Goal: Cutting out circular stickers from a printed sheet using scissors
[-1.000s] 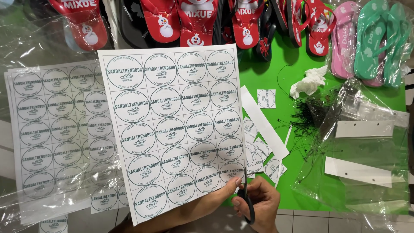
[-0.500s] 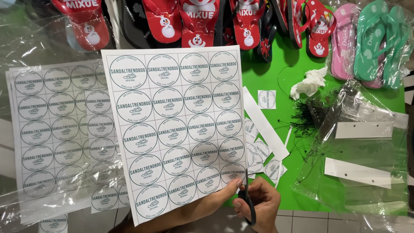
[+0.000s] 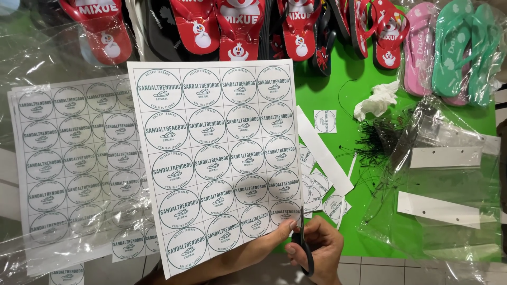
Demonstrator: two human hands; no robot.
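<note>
Cutting begins — left hand [image 3: 259, 248] pinches the label sheet [image 3: 216, 163]; right hand [image 3: 317, 250], closed on scissors [image 3: 303, 248], needs a straight run between rows.

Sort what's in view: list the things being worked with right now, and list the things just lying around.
In use:
- white paper sheet printed with round green labels, held by left hand
- black-handled scissors in right hand, at the sheet's lower right edge

Lying about:
- cut white paper strips
- red rubber flip-flops
- pink and green flip-flops
- crumpled white tissue
- clear plastic bags
</note>
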